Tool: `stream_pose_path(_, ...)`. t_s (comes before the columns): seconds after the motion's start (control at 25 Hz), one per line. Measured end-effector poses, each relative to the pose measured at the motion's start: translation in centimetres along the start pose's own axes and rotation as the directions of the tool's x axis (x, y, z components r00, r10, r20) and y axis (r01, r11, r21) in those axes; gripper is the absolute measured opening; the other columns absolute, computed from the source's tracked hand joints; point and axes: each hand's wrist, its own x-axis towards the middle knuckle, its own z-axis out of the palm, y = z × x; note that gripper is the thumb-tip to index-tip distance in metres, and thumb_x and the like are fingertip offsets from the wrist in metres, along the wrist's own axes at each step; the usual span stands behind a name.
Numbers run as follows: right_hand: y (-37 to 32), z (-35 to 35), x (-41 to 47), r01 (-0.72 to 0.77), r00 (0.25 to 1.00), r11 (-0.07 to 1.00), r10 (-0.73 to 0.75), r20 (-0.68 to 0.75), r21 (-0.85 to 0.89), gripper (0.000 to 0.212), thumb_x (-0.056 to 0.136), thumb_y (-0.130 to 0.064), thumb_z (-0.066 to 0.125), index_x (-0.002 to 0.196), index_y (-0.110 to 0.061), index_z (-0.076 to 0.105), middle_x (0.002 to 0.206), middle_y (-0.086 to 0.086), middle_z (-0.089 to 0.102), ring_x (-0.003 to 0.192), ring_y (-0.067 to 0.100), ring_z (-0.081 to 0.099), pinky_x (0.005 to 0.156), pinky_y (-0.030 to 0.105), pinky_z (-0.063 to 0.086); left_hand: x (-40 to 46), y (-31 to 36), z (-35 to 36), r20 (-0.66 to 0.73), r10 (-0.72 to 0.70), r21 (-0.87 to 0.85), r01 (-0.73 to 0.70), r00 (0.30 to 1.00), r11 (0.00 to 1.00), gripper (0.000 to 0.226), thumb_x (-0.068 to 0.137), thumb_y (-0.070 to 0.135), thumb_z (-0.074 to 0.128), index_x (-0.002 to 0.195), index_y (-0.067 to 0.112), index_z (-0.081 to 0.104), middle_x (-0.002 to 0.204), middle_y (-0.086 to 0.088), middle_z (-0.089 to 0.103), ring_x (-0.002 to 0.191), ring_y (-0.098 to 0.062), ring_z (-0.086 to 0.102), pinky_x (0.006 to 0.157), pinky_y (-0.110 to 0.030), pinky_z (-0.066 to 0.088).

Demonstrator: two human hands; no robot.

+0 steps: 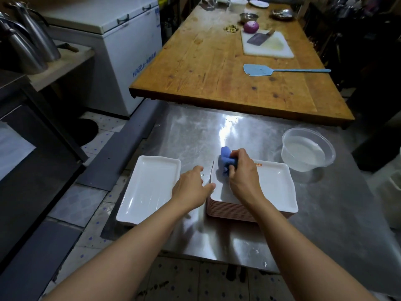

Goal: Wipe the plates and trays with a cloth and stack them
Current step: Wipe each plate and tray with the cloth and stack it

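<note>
R hand (240, 170) grips blue cloth (226, 160) on top tray (275, 183) of stack; L hand (192, 185) relaxed, fingers touching tray's left edge.

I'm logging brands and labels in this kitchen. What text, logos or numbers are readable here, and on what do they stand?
White chest freezer: blue lettering on its front, too blurred and slanted to read reliably.
Top white rectangular tray of the stack: small orange print near its far rim, too small to read.
Chest freezer's right front edge: a small blue label, unreadable.
No other text or numbers are visible.
</note>
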Motion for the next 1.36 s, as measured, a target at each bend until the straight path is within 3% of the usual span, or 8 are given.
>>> stream_pose_path(0.16,2.1,1.7,1.4,0.197,0.979,0.902,-0.164,0.118,-0.384,0.015,0.082,-0.01,0.06,0.092,-0.008,0.07,0.132,0.006,0.05,0.122,0.03,0.036,0.095,0.032,0.023,0.7,1.0,0.9,0.041,-0.004,0.011,0.003,0.999,1.0,0.054,0.081,0.027,0.064,0.132,0.023,0.048,0.098,0.0,0.069,0.103,-0.02,0.059,0.082,-0.029,0.046)
stream_pose_path(0.36,3.7,1.6,1.9,0.354,0.924,0.878,-0.273,0.269,-0.323,0.023,0.09,-0.003,0.051,0.105,0.0,0.068,0.117,0.01,0.059,0.112,0.029,0.043,0.085,0.015,0.03,0.7,1.6,1.2,0.02,-0.031,0.026,0.03,0.999,0.999,0.048,0.078,0.019,0.06,0.124,0.021,0.052,0.085,-0.001,0.069,0.091,-0.022,0.062,0.07,-0.027,0.044)
stream_pose_path(0.48,5.9,-0.2,1.8,0.432,0.901,0.755,-0.329,0.284,-0.493,0.025,0.093,-0.012,0.049,0.109,-0.01,0.068,0.118,0.002,0.061,0.111,0.024,0.047,0.085,0.019,0.025,0.7,1.8,1.3,0.062,-0.056,0.016,0.055,0.997,0.998,0.041,0.075,0.013,0.056,0.114,0.02,0.047,0.076,-0.004,0.067,0.075,-0.021,0.062,0.058,-0.027,0.045)
stream_pose_path(0.56,6.9,-2.0,1.6,0.401,0.915,0.727,-0.287,0.283,-0.557,0.017,0.086,-0.017,0.057,0.098,-0.011,0.068,0.103,0.005,0.062,0.096,0.023,0.054,0.08,0.025,0.033,0.7,1.9,1.2,0.084,-0.058,0.026,0.057,0.995,0.998,0.038,0.075,0.01,0.054,0.11,0.02,0.044,0.075,-0.006,0.067,0.072,-0.021,0.062,0.053,-0.027,0.041)
stream_pose_path(0.68,8.9,-5.5,1.3,0.255,0.967,0.874,-0.217,0.136,-0.414,0.007,0.082,-0.014,0.056,0.076,-0.01,0.056,0.078,0.009,0.046,0.063,0.015,0.047,0.055,0.024,0.032,0.6,2.1,1.1,0.089,-0.055,0.004,0.055,0.994,0.998,0.033,0.075,0.009,0.054,0.105,0.018,0.047,0.079,-0.009,0.067,0.075,-0.025,0.063,0.061,-0.031,0.047)
stream_pose_path(0.84,9.2,-8.1,0.6,0.194,0.98,0.659,-0.104,0.168,-0.727,0.017,0.087,-0.023,0.056,0.096,-0.02,0.069,0.106,-0.005,0.063,0.1,0.024,0.046,0.076,0.03,0.025,0.4,2.4,1.1,0.071,-0.066,0.012,0.066,0.995,0.998,0.03,0.074,0.007,0.053,0.101,0.018,0.048,0.081,-0.01,0.067,0.075,-0.026,0.064,0.056,-0.029,0.043)
stream_pose_path(1.12,8.2,-9.1,-4.4,0.17,0.978,0.707,-0.036,0.205,-0.686,0.025,0.091,-0.021,0.042,0.094,-0.02,0.067,0.099,0.0,0.067,0.095,0.022,0.044,0.08,0.031,0.03,0.2,2.6,1.4,0.045,-0.102,-0.027,0.103,0.994,0.994,0.035,0.069,0.002,0.054,0.099,0.018,0.051,0.081,-0.01,0.066,0.076,-0.027,0.064,0.054,-0.028,0.045)
stream_pose_path(1.36,5.7,-6.0,-6.5,0.146,0.973,0.883,-0.046,0.228,-0.446,0.013,0.09,-0.017,0.058,0.097,-0.014,0.068,0.107,0.004,0.061,0.103,0.023,0.043,0.075,0.021,0.028,0.2,2.2,1.0,0.073,-0.11,-0.194,0.122,0.991,0.973,0.03,0.075,-0.001,0.056,0.099,0.017,0.054,0.076,-0.01,0.062,0.063,-0.026,0.065,0.06,-0.036,0.057)
